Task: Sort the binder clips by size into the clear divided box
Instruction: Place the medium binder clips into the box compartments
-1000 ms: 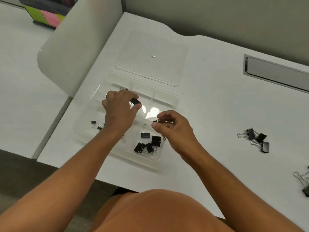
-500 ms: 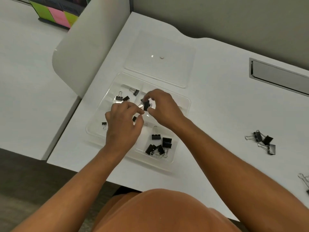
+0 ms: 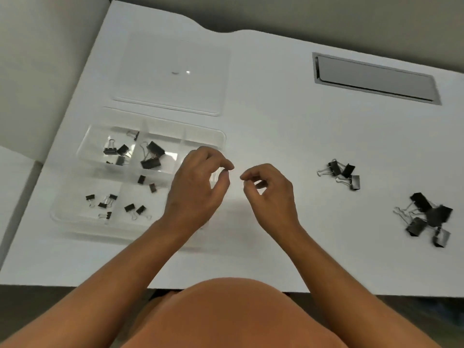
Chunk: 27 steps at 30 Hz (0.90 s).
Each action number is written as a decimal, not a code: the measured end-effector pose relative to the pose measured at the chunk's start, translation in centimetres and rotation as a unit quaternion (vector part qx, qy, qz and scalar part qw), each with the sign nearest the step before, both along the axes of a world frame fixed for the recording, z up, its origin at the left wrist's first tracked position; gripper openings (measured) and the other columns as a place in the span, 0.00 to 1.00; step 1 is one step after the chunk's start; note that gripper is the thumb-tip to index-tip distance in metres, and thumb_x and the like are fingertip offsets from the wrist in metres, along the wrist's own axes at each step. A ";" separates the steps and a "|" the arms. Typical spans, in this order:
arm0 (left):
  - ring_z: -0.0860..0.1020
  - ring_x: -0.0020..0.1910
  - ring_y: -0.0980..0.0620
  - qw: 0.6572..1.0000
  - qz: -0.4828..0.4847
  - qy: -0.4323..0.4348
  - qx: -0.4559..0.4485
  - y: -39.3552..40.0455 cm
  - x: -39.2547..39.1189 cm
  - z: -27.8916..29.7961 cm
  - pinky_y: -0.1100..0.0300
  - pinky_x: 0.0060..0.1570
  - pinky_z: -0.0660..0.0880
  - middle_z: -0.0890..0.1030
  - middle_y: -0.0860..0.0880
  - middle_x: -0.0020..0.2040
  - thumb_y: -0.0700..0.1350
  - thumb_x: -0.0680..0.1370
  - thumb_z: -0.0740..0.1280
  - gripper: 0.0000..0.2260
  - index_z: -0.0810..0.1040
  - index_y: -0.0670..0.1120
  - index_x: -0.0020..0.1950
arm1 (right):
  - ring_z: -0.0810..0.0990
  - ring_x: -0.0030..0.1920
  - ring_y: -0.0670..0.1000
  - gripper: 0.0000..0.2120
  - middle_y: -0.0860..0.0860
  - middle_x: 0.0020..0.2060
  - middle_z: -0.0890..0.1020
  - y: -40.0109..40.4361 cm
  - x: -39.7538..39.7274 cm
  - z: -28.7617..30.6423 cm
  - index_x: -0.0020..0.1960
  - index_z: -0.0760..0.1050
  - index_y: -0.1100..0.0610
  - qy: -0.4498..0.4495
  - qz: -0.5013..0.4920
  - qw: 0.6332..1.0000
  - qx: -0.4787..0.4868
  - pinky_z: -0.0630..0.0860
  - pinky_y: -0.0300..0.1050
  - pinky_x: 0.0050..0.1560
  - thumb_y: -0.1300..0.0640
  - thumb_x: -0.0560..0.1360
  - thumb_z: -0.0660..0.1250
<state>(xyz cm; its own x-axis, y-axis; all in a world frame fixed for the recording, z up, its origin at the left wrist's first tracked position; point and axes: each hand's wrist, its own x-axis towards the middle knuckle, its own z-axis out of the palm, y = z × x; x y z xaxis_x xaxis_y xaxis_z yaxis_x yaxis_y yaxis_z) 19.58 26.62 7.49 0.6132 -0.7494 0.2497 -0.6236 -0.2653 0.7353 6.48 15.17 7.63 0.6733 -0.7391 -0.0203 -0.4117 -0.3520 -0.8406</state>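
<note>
1. Both hands hover empty over the white counter (image 3: 276, 136). The left hand (image 3: 198, 187) is above the right end of the clear divided box (image 3: 75, 219), and the right hand (image 3: 271, 192) is just beside it. Fingers loosely curled, gripping nothing.
2. Unsorted binder clips lie to the right: a near cluster (image 3: 342, 173) of about three medium ones, and a far pile (image 3: 429, 217) of about five large ones.
3. The box holds roughly fifteen clips across five compartments; the hand hides the rest.
4. Best next: take one cluster at a time, matching each clip to like-sized neighbours.
</note>
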 end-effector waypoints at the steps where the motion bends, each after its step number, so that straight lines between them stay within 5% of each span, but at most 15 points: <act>1: 0.78 0.54 0.53 1.000 -0.022 0.001 -0.001 -1.3 -0.9 0.1 0.54 0.47 0.79 0.79 0.52 0.52 0.39 0.79 0.70 0.06 0.83 0.48 0.53 | 0.82 0.51 0.43 0.11 0.40 0.48 0.83 -1.1 -1.6 -0.2 0.49 0.82 0.50 0.006 -0.026 1.000 0.004 0.78 0.38 0.50 0.65 0.78 0.68; 8: 0.78 0.54 0.55 0.985 -0.160 0.006 0.068 -10.2 -7.9 -0.8 0.53 0.50 0.80 0.75 0.55 0.60 0.43 0.80 0.70 0.09 0.81 0.52 0.60 | 0.79 0.51 0.43 0.10 0.44 0.55 0.80 -10.4 -11.3 -2.6 0.54 0.80 0.49 0.059 -0.164 0.984 -0.025 0.70 0.31 0.46 0.62 0.78 0.69; 15: 0.74 0.65 0.45 0.952 -0.208 -0.083 0.210 -19.7 -14.1 -4.2 0.48 0.49 0.81 0.68 0.50 0.74 0.48 0.81 0.68 0.23 0.70 0.52 0.76 | 0.67 0.65 0.58 0.29 0.50 0.72 0.70 -18.8 -16.4 -6.0 0.76 0.69 0.52 0.186 -0.118 0.973 -0.072 0.70 0.46 0.55 0.66 0.77 0.66; 21: 0.75 0.61 0.40 0.935 -0.173 -0.171 0.258 -25.4 -15.9 -6.9 0.45 0.51 0.77 0.70 0.46 0.75 0.50 0.81 0.69 0.26 0.69 0.51 0.78 | 0.73 0.60 0.56 0.22 0.52 0.61 0.78 -21.1 -18.7 -7.3 0.71 0.74 0.54 0.164 -0.064 0.983 -0.055 0.73 0.49 0.59 0.63 0.78 0.71; 27: 0.78 0.51 0.41 0.955 -0.142 -0.155 0.211 -25.8 -15.9 -8.0 0.47 0.44 0.77 0.78 0.46 0.56 0.45 0.79 0.70 0.10 0.81 0.47 0.60 | 0.77 0.55 0.52 0.18 0.47 0.52 0.80 -21.5 -21.9 -8.0 0.61 0.78 0.52 0.137 -0.042 0.988 -0.060 0.76 0.47 0.56 0.53 0.73 0.77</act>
